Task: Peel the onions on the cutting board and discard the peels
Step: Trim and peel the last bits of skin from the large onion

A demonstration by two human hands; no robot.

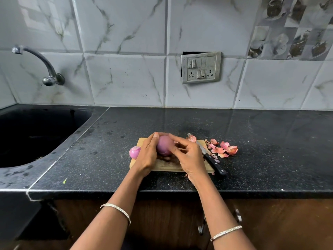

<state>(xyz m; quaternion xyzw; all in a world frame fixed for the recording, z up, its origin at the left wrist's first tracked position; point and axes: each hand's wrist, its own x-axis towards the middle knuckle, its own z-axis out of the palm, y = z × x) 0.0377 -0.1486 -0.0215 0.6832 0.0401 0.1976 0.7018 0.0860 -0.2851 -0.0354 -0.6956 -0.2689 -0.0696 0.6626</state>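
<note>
The scene is lit evenly and softly, with moderate brightness and no hard shadows. Pale reflections of the wall tiles (126,78) are carried on the polished black countertop (252,141) toward 12 o'clock, and a faint sheen is seen on the tap (45,67) at 10 o'clock. The sink basin (32,134) at 9 o'clock is left very dark. Strong wide-angle distortion is shown: tile joints are bowed toward the edges. Focus is held sharp centrally; the corners are slightly softened.
</note>
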